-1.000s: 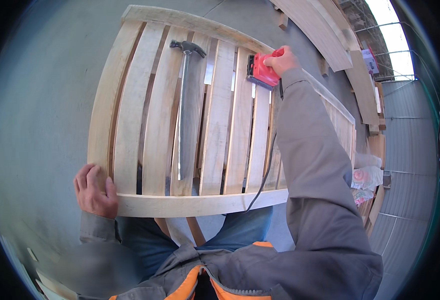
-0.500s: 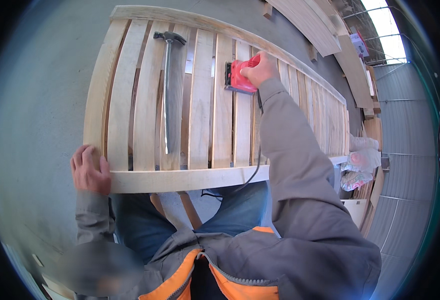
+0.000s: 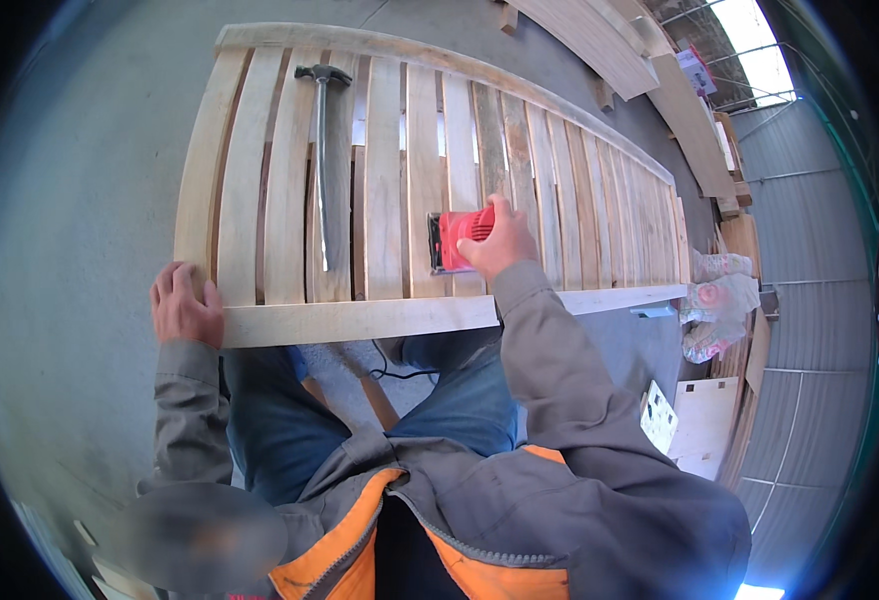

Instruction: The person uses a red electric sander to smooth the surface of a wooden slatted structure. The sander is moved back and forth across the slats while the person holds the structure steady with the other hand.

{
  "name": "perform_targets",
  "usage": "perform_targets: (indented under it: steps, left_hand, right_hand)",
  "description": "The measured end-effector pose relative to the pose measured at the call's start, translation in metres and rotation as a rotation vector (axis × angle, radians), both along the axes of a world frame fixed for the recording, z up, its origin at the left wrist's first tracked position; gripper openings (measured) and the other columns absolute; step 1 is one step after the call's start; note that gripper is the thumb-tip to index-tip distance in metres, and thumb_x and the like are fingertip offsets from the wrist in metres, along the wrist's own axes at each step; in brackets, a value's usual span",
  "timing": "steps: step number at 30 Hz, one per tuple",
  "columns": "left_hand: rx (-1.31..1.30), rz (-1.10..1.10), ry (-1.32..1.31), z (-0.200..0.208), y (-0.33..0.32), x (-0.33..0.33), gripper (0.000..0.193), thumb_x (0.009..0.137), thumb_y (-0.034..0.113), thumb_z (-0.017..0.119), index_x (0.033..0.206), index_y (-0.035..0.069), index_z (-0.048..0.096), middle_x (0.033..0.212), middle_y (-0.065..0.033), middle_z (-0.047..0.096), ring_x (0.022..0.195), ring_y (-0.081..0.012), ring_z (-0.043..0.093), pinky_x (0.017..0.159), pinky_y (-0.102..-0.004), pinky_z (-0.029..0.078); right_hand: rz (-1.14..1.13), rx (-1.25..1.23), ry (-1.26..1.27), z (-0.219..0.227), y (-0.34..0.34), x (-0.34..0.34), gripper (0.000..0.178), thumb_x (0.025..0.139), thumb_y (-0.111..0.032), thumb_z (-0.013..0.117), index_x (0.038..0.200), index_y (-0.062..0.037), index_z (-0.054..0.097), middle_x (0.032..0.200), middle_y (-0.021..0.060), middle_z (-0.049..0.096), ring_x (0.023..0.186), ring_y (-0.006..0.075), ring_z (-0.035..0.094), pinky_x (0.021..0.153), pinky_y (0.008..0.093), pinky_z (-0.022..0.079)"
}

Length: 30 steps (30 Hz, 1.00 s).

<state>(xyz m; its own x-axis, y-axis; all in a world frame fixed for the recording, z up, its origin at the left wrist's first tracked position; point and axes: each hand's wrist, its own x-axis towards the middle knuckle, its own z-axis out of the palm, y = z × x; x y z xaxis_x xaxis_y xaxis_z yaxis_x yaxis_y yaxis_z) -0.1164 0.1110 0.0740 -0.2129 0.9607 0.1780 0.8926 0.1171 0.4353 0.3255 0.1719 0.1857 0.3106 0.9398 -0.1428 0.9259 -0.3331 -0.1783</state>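
Clasped by the right hand (image 3: 508, 243), the red boxy power sander (image 3: 463, 240) is now drawn nearer the front of the pale slatted wooden frame (image 3: 385, 200), fresh surface seemingly being covered; the left hand's (image 3: 188, 305) grip cannot be told.

Single head-worn fisheye, staring straight down past the wearer's own jacket (image 3: 600, 500) at the slatted frame (image 3: 385, 180), pretty close up.
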Motion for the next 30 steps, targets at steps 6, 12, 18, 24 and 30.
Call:
perform_targets:
  steps: [6, 12, 18, 24, 30]
  left_hand:
    - [0.035, -0.024, 0.032, -0.011, 0.002, -0.003, 0.033, 0.092, 0.016, 0.071, 0.122, 0.004, 0.067, 0.137, -0.0186, 0.063, 0.128, -0.0403, 0.057, 0.112, -0.0477, 0.047]
    - [0.017, -0.010, 0.050, -0.012, 0.001, -0.004, 0.034, 0.092, 0.017, 0.072, 0.123, 0.005, 0.068, 0.137, -0.0167, 0.063, 0.127, -0.0394, 0.058, 0.112, -0.0473, 0.047]
    - [-0.009, 0.007, 0.021, -0.008, 0.003, -0.001, 0.035, 0.091, 0.017, 0.072, 0.124, 0.005, 0.067, 0.137, -0.0168, 0.063, 0.127, -0.0395, 0.058, 0.112, -0.0478, 0.046]
    - [0.024, -0.026, 0.038, -0.009, -0.001, -0.003, 0.036, 0.091, 0.015, 0.071, 0.125, 0.003, 0.066, 0.135, -0.0188, 0.063, 0.126, -0.0400, 0.058, 0.114, -0.0489, 0.044]
    - [0.012, -0.033, 0.032, -0.010, 0.003, -0.001, 0.037, 0.091, 0.016, 0.071, 0.125, 0.004, 0.066, 0.135, -0.0187, 0.064, 0.128, -0.0399, 0.058, 0.114, -0.0488, 0.044]
  right_hand:
    - [0.017, 0.062, 0.005, -0.010, -0.008, -0.003, 0.080, 0.079, -0.034, 0.083, 0.149, -0.0140, 0.051, 0.133, 0.0252, 0.058, 0.119, 0.0443, 0.067, 0.101, 0.0515, 0.057]
    - [0.067, 0.103, -0.036, -0.009, 0.083, -0.014, 0.077, 0.079, -0.037, 0.083, 0.146, -0.0120, 0.055, 0.131, 0.0266, 0.062, 0.122, 0.0441, 0.066, 0.103, 0.0490, 0.056]
    - [0.016, 0.138, -0.116, -0.015, 0.185, -0.022, 0.074, 0.072, -0.038, 0.088, 0.135, -0.0108, 0.061, 0.126, 0.0215, 0.069, 0.119, 0.0385, 0.069, 0.103, 0.0461, 0.056]
    - [0.141, 0.182, -0.032, -0.023, 0.267, 0.009, 0.068, 0.069, -0.037, 0.090, 0.125, -0.0059, 0.065, 0.117, 0.0172, 0.076, 0.112, 0.0311, 0.072, 0.100, 0.0403, 0.056]
    - [0.085, 0.154, 0.018, -0.027, 0.305, 0.035, 0.076, 0.071, -0.043, 0.088, 0.134, -0.0085, 0.064, 0.132, 0.0187, 0.072, 0.123, 0.0340, 0.070, 0.106, 0.0417, 0.056]
